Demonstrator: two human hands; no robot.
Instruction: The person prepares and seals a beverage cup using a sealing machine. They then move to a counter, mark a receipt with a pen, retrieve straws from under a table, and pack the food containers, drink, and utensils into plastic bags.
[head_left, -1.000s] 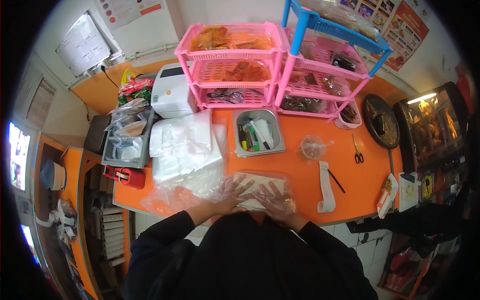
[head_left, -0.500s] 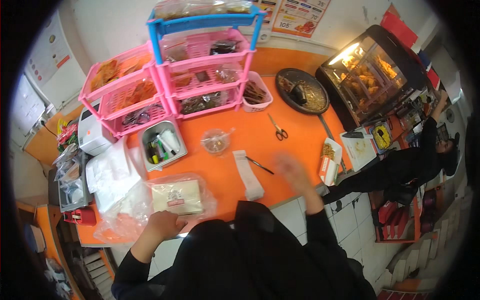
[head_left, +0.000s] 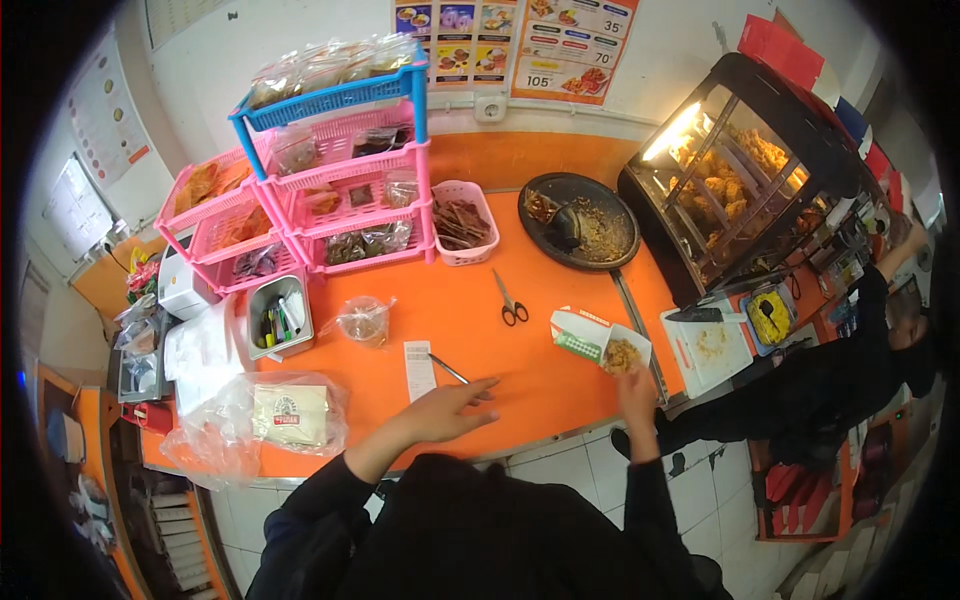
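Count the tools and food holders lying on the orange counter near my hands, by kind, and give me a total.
Scissors: 1
Tongs: 1
Paper slip: 1
Paper food box, touched by the right hand: 1
Clear bag with a packet inside: 1
Small clear knotted bag: 1
Total: 6

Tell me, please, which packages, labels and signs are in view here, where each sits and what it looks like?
Paper box: by the right hand, white, green and red, open, food inside.
Clear bag: counter's left, holds a cream flat pack.
Paper slip: near the left hand, narrow, white.
Menu posters: wall, orange and white.
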